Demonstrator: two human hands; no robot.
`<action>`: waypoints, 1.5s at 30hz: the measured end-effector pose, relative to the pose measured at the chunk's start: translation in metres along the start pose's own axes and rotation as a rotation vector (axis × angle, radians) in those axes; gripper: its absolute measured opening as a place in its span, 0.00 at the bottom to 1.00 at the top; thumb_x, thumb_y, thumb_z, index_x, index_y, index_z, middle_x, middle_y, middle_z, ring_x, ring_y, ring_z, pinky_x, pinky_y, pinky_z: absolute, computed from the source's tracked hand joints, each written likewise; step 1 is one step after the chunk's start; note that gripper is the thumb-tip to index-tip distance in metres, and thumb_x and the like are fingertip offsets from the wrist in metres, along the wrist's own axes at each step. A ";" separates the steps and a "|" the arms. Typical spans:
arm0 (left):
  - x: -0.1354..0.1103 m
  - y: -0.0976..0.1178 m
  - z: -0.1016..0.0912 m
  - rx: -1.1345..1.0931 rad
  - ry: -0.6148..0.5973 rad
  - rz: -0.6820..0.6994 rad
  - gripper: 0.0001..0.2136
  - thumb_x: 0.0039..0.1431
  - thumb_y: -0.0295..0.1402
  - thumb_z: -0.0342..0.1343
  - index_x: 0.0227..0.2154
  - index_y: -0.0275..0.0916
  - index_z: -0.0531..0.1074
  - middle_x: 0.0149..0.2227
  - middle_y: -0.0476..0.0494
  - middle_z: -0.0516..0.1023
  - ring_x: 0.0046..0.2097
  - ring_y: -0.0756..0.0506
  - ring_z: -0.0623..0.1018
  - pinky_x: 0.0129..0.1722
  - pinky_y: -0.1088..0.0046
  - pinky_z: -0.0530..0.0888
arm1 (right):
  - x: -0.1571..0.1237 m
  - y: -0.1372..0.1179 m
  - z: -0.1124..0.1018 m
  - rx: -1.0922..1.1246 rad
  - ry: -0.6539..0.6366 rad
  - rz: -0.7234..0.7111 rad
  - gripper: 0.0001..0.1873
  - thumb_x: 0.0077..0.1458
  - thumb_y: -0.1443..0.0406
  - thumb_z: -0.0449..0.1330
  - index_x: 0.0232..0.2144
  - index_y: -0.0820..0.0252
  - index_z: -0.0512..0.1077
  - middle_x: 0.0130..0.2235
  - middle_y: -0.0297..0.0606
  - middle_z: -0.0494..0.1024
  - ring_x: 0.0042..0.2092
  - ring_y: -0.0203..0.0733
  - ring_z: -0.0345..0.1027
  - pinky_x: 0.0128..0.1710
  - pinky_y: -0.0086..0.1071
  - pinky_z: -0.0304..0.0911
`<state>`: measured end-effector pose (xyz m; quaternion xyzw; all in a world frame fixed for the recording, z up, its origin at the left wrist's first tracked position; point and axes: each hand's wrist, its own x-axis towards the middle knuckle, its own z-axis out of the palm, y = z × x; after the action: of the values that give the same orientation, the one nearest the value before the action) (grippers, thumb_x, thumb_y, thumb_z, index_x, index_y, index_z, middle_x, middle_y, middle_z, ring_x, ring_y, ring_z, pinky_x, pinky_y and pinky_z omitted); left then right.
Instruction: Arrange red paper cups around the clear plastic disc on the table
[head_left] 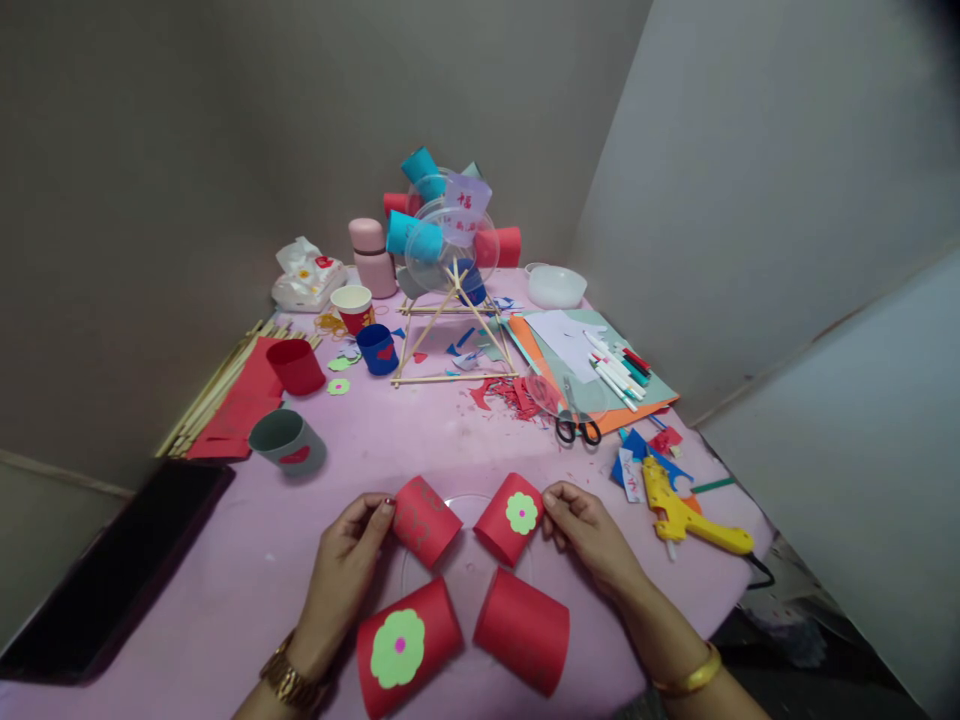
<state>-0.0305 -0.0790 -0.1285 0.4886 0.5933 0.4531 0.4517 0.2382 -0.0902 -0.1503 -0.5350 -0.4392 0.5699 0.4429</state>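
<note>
Several red paper cups lie on their sides around a clear plastic disc (pixel 469 570) on the pink table (pixel 360 450). My left hand (pixel 346 555) pinches the upper left red cup (pixel 425 520). My right hand (pixel 589 530) holds the upper right red cup (pixel 510 518), which bears a green flower sticker. Nearer me lie a red cup with a big green flower (pixel 405 645) and a plain red cup (pixel 523 630); neither hand touches them.
A stick-framed wheel of cups (pixel 446 240) stands at the back. Scissors (pixel 576 425), markers on coloured paper (pixel 619 372), a yellow glue gun (pixel 686 515) lie right. Grey cup (pixel 289 442), red cup (pixel 296 366), blue cup (pixel 377 348), sticks and a dark tablet (pixel 112 570) lie left.
</note>
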 end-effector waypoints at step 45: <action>0.003 -0.003 0.000 0.061 0.028 -0.008 0.16 0.52 0.47 0.55 0.35 0.40 0.70 0.29 0.50 0.71 0.27 0.49 0.67 0.28 0.74 0.66 | 0.002 0.003 0.008 0.065 0.032 -0.021 0.17 0.56 0.52 0.57 0.36 0.61 0.67 0.20 0.26 0.68 0.18 0.27 0.54 0.18 0.23 0.47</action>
<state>-0.0317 -0.0767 -0.1320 0.4935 0.6150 0.4399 0.4298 0.2304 -0.0886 -0.1529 -0.5246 -0.4189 0.5705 0.4731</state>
